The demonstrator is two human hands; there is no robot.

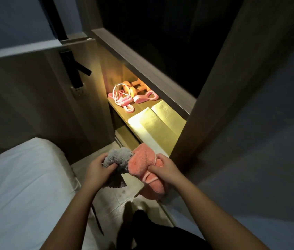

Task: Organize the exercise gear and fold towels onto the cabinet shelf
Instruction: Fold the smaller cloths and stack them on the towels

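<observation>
My left hand grips a crumpled grey towel and my right hand grips a pink towel. Both towels are held together in front of the lit cabinet shelf. On that shelf lie two folded pale towels, side by side at its near end. Farther back sit a pink skipping rope, orange dumbbells and a pink resistance band.
A bed with a white sheet fills the lower left. The open cabinet door stands at the right. A room door with a black handle is at the left. Tiled floor runs between bed and cabinet.
</observation>
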